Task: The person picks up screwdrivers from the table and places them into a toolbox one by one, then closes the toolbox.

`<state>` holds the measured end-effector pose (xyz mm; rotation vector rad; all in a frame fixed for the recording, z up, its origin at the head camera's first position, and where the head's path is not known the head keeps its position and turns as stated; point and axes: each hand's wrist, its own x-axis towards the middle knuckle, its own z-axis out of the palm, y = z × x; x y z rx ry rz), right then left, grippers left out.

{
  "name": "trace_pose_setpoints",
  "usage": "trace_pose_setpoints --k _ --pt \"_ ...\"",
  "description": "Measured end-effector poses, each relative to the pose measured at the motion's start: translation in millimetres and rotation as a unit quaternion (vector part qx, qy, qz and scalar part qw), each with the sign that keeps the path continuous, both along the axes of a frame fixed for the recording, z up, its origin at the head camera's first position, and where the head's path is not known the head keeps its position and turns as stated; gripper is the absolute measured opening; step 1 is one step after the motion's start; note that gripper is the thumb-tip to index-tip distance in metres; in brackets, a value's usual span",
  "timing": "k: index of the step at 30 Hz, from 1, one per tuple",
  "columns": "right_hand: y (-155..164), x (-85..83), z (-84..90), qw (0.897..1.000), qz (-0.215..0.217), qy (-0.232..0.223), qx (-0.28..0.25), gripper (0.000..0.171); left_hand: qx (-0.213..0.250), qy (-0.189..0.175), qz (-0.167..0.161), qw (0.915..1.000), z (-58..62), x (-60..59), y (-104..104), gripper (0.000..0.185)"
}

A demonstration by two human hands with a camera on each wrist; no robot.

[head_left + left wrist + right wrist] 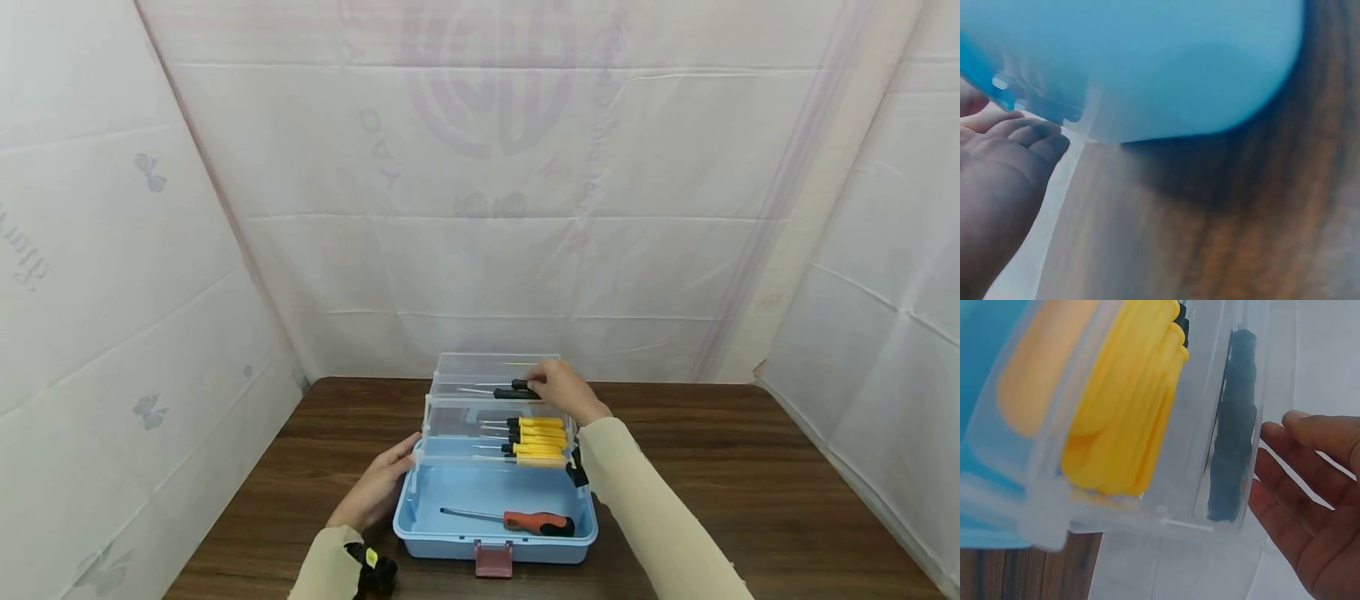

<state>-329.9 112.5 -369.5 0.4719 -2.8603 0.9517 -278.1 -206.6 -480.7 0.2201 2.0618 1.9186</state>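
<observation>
A blue toolbox point(495, 546) stands with its clear tiered trays raised at the back. My left hand point(381, 482) rests against its left rear side; the left wrist view shows the fingers point(1029, 134) at the box's edge. Beyond the upper tray, my right hand point(564, 388) reaches across to the black-handled screwdrivers point(516, 394). In the right wrist view, its relaxed fingers point(1279, 481) are right at the tray's outer wall, beside the dark handles point(1232, 431), with nothing visible in the grasp. Several yellow-handled screwdrivers point(542, 437) lie in the lower tray.
A screwdriver with an orange and black handle point(534, 522) lies in the box's bottom. The pink latch point(493, 560) hangs at the front. Dark wooden table point(697, 467) surrounds the box, with white sheeting point(525, 267) behind and at both sides.
</observation>
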Motion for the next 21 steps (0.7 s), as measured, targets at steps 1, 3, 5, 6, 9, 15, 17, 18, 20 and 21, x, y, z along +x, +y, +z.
trace_pose_setpoints --k 1,3,5,6,9,15,17,18,20,21 --pt "1 0.4 -0.6 1.0 -0.002 -0.001 -0.006 0.022 -0.002 -0.002 0.002 1.0 1.2 -0.6 0 0.06" --pt "5 1.7 -1.8 1.0 -0.009 -0.006 -0.025 0.025 -0.005 -0.002 0.009 0.9999 4.3 -1.4 0 0.06" --pt "10 3.8 -2.6 0.999 -0.009 -0.007 -0.046 0.029 -0.013 0.0 0.018 0.9997 6.9 -2.0 0 0.058" --pt "13 4.9 -3.3 0.998 -0.009 -0.008 -0.058 0.03 -0.016 0.002 0.021 0.9996 8.1 -2.8 0 0.057" --pt "24 7.4 -6.9 0.996 -0.003 -0.003 -0.091 0.036 -0.026 0.007 0.026 0.9993 11.2 -5.8 -1 0.055" --pt "44 8.8 -19.4 0.992 0.003 0.0 -0.127 0.044 -0.033 0.015 0.023 0.9991 12.6 -14.7 -6 0.055" --pt "50 8.3 -23.6 0.99 -0.001 -0.017 -0.143 0.047 -0.038 0.017 0.022 0.9989 13.2 -17.4 -7 0.055" --pt "53 8.1 -25.6 0.989 -0.005 -0.028 -0.148 0.048 -0.037 0.018 0.021 0.9989 13.6 -18.7 -8 0.055" --pt "58 7.6 -30.1 0.986 -0.015 -0.056 -0.155 0.051 -0.036 0.018 0.02 0.999 13.6 -22.2 -9 0.056" --pt "60 7.3 -32.4 0.984 -0.022 -0.073 -0.161 0.053 -0.035 0.02 0.018 0.999 13.4 -24.2 -9 0.056"
